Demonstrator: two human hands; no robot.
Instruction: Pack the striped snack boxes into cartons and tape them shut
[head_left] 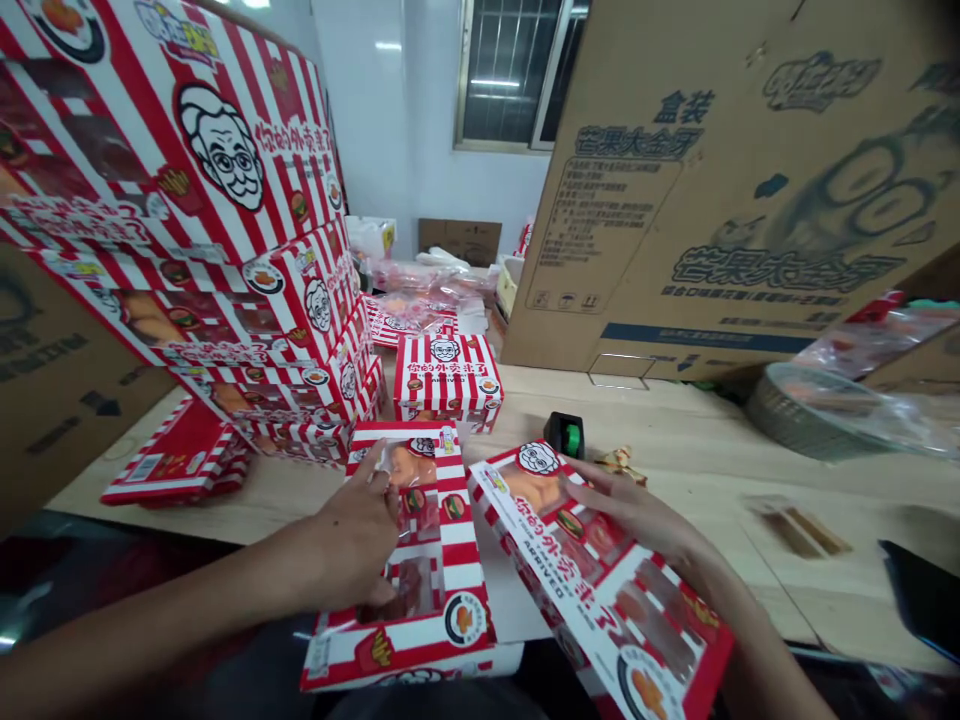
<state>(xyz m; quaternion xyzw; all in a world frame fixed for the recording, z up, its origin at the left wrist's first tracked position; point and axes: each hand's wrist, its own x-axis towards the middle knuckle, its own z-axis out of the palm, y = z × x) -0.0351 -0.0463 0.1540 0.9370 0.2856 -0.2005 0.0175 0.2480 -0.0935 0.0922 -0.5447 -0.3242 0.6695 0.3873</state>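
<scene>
Two red-and-white striped food-print boxes with clear windows lie in front of me. My left hand (352,535) rests on the left box (454,545), thumb and fingers spread apart over its window. Fried-chicken and burger shapes show through. My right hand (637,515) grips the right box (555,575) by its far right side. That box is tilted and angled away from the left one, with its near end toward me. Part of the right fingers is hidden behind its edge. Between the boxes a white surface shows.
A tall stack of the same striped boxes (292,320) stands at left, with a flat red box (180,455) beside it. Ahead are another striped box (448,380) and a black tape dispenser (564,435). Right are a large carton (712,200) and a green basket (817,420).
</scene>
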